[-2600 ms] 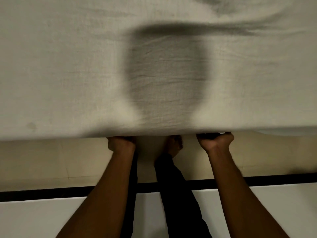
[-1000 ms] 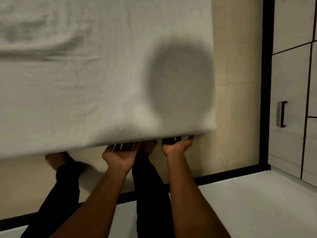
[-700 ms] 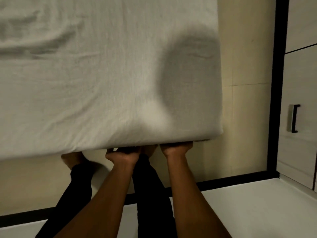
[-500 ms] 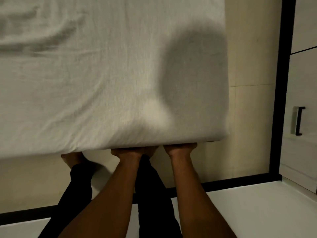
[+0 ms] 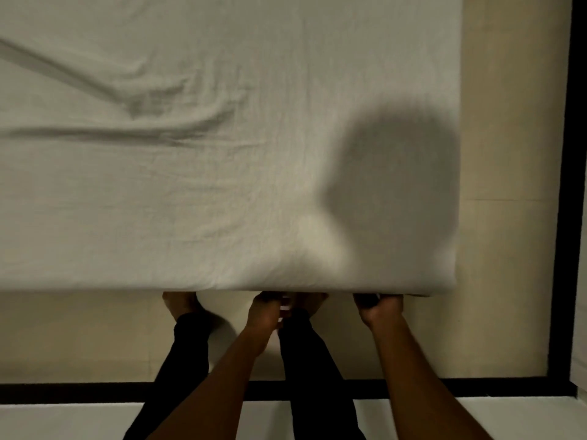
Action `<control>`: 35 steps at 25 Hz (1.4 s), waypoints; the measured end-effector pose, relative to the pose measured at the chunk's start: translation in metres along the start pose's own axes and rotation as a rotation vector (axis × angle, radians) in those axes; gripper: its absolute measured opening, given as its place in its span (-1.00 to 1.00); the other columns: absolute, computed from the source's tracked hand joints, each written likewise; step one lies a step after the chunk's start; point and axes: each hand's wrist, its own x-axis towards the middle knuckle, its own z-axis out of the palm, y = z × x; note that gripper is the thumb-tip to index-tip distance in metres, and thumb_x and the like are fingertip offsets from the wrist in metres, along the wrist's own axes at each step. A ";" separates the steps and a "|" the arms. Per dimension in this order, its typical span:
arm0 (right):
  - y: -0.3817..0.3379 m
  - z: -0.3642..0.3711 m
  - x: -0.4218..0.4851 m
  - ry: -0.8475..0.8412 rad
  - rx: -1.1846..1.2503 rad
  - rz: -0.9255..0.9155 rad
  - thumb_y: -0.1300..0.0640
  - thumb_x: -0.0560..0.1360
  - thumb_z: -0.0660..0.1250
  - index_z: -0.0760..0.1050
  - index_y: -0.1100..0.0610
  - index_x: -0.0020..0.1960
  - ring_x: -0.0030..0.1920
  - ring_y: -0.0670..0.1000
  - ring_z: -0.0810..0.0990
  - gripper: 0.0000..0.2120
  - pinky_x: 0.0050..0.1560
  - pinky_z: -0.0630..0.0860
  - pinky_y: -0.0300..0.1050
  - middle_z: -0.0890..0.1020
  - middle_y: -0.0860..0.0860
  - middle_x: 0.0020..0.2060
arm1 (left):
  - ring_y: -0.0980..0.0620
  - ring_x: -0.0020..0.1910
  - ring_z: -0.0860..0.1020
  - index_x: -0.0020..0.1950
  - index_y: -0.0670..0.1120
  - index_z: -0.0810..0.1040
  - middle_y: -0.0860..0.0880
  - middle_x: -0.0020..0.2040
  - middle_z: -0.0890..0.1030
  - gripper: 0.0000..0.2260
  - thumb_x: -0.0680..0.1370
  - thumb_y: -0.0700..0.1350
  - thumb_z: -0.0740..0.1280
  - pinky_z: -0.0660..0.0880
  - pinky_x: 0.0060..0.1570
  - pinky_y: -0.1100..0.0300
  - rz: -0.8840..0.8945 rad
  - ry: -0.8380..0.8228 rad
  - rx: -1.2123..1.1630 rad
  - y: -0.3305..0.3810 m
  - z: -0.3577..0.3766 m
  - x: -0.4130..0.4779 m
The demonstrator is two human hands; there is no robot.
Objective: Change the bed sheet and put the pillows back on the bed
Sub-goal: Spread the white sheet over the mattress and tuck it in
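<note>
A pale, off-white bed sheet (image 5: 222, 185) covers the mattress and fills most of the head view, with a few creases at the left. Its near edge hangs over the bed's side. My left hand (image 5: 266, 312) reaches under that edge near the middle, fingers curled and hidden by the cloth. My right hand (image 5: 379, 308) does the same close to the bed's near right corner, fingers tucked under the sheet. No pillows are in view.
My legs in dark trousers (image 5: 311, 360) and bare feet stand on the beige floor (image 5: 502, 281) against the bed. A black skirting strip (image 5: 63, 392) runs along the wall behind me and up the right side.
I have shifted right along the bed's edge toward the corner. In the last half second my hands have spread apart, the right one moving nearer the corner.
</note>
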 end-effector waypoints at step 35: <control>0.185 0.200 -0.192 -0.604 -2.525 -1.047 -0.12 0.53 0.29 0.58 -0.04 0.04 -0.04 -0.01 0.62 -0.80 0.01 0.59 -0.05 0.66 -0.06 -0.04 | 0.09 -0.07 0.55 -0.07 0.12 0.51 0.13 -0.09 0.57 -0.85 0.44 -0.09 0.40 0.54 -0.07 0.12 0.851 -0.235 1.302 0.103 -0.359 -0.042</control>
